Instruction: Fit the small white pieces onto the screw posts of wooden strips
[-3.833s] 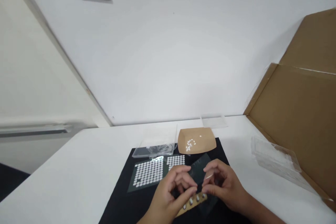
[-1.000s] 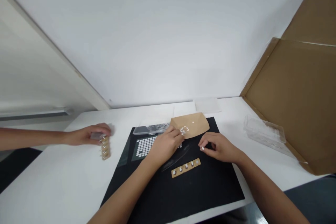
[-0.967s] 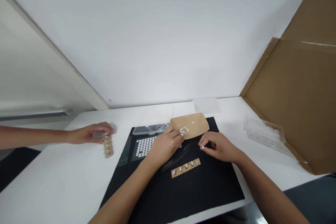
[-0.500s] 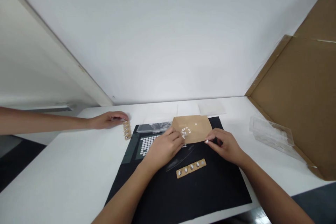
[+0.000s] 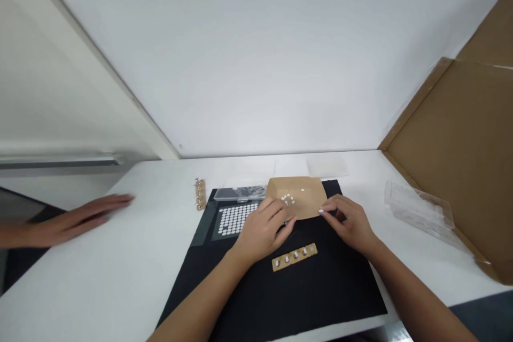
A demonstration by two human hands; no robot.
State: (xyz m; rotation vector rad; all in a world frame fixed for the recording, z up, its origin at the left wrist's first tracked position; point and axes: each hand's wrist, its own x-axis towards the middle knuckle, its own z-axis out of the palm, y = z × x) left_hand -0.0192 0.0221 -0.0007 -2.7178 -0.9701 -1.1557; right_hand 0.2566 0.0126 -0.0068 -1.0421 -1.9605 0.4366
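My right hand (image 5: pixel 348 220) pinches a small white oval piece (image 5: pixel 321 211) between thumb and forefinger, at the lower right corner of a tan sheet (image 5: pixel 310 200). Several loose white pieces (image 5: pixel 287 199) lie on that sheet. Over its lower left part, my left hand (image 5: pixel 264 228) is closed with bent fingers, the thumb near the fingertips; what they hold, if anything, I cannot make out. Below the hands a tan strip (image 5: pixel 294 257) lies on the black mat (image 5: pixel 304 294), with white pieces in most of its places. Left of my left hand is a dark card with rows of white ovals (image 5: pixel 236 219).
A clear plastic case (image 5: pixel 236 193) stands behind the card. Another tan strip with metal parts (image 5: pixel 200 194) lies left of the mat. A co-worker's blurred hand (image 5: pixel 84 218) is at far left. Clear trays (image 5: pixel 419 208) sit right, beside a cardboard panel (image 5: pixel 460 155).
The co-worker's hand has let go of the far-left strip and moved left. My left hand has shifted slightly right. My right hand still pinches its white piece.
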